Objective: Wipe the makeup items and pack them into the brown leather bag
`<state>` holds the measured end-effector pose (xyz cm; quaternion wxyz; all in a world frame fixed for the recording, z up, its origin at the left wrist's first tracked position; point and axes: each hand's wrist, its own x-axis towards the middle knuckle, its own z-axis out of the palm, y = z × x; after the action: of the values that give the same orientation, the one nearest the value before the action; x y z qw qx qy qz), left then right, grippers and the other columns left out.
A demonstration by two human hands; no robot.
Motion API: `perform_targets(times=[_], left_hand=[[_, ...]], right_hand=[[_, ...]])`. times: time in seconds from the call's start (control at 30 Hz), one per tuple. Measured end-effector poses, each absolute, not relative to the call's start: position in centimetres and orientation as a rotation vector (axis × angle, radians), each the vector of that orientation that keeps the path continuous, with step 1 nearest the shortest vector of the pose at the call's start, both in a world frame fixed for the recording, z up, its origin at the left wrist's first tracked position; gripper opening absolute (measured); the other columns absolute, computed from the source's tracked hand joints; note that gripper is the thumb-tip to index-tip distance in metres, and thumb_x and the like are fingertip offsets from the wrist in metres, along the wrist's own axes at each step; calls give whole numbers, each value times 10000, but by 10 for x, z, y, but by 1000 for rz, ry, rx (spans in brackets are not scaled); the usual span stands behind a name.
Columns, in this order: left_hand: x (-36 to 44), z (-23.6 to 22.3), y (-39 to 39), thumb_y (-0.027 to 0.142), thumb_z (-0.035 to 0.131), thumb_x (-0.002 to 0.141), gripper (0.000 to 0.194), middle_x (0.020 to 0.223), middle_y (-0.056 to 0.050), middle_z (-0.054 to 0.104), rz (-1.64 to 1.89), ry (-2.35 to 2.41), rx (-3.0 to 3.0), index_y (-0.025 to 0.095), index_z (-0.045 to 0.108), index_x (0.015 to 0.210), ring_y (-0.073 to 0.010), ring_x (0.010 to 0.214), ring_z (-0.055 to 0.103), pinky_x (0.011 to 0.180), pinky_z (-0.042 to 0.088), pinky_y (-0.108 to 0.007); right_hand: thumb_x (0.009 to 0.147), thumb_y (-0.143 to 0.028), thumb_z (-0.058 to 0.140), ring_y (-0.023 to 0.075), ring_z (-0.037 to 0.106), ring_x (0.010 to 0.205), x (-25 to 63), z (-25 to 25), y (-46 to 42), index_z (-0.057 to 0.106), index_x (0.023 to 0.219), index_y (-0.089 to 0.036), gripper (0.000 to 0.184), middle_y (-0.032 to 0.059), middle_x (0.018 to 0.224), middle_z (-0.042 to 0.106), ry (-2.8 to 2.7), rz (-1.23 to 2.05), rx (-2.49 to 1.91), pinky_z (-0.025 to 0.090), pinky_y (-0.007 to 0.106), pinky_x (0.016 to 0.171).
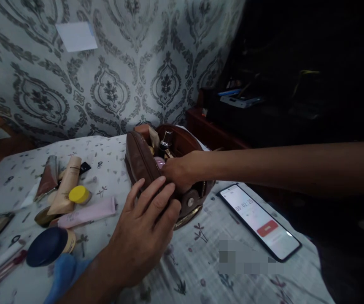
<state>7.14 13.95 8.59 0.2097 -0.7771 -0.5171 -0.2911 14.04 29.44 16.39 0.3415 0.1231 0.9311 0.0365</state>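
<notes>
1. Grey-and-white patterned backing (169, 46) rises behind the brown bag, the landmark here.
2. White cloth (112, 152), printed with small sprigs and leaves, spreads beneath the bag.
3. Brown bag (140, 162) sits on that cloth, its top unzipped and gaping.
4. The right hand (182, 171) reaches into the bag's opening from the right. Its fingers are hidden inside, so how far they are closed, and whether they grip anything, I cannot tell.
5. The left hand (152, 219) is at the bag's near-left side, back of the hand upward. Its fingers are parted and gently bent, their tips against the bag; it is not closed into a fist.
6. A phone (257, 221) lies to the right of the bag, screen up, showing a running-style counter and a red button.
7. Left of the bag lie a beige tube (68, 179) and a pink tube (90, 212).
8. Farther left and nearer the viewer than the bag is a navy round container (46, 248).
9. A yellow-lidded jar (78, 194) rests left of the bag, beside the beige tube.
10. A silver-capped bottle (166, 140) stands inside the bag, beyond the right hand.
</notes>
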Motion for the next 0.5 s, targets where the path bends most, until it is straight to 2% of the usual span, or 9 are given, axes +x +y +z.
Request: perform_targets(times=[0.1,0.23,0.3,0.4,0.5], left_hand=[[70,84,139,105,550,915,258,1322,-138,636,-796,-1435,-2184,129,605,1166,-291,1355,473,1137,351,-558],[69,85,139,115,552,914,253,1322,-141,635,-785,-1437,-2184,131,606,1160,-289,1357,471,1139,356,-551],[69,85,139,115,554,910,255,1319,-142,637,-788,-1431,-2182,128,608,1159,-291,1350,479,1137,361,-552],[69,85,138,109,549,911,262,1331,-146,628,-774,-1431,-2189,126,609,1165,-295,1356,474,1138,360,-556],[68,85,138,111,551,907,255,1325,-140,632,-771,-1430,-2175,134,616,1152,-290,1349,484,1139,365,-546]], right_hand=[[748,-122,743,306,628,1045,144,163,295,705,1001,-167,259,74,1007,648,2393,103,357,516,406,824],[890,-88,578,240,628,1061,154,156,298,686,1036,-124,185,102,1093,677,2476,215,95,481,330,811],[919,-75,524,229,624,1066,159,152,300,688,1006,-126,192,101,1117,682,2524,276,-2,467,315,784],[938,-98,506,231,633,1033,164,150,300,693,942,-134,191,95,1074,695,2572,340,-91,455,318,749],[939,-121,518,230,643,989,165,149,300,690,956,-130,173,97,1048,703,2549,365,-117,439,319,724]])
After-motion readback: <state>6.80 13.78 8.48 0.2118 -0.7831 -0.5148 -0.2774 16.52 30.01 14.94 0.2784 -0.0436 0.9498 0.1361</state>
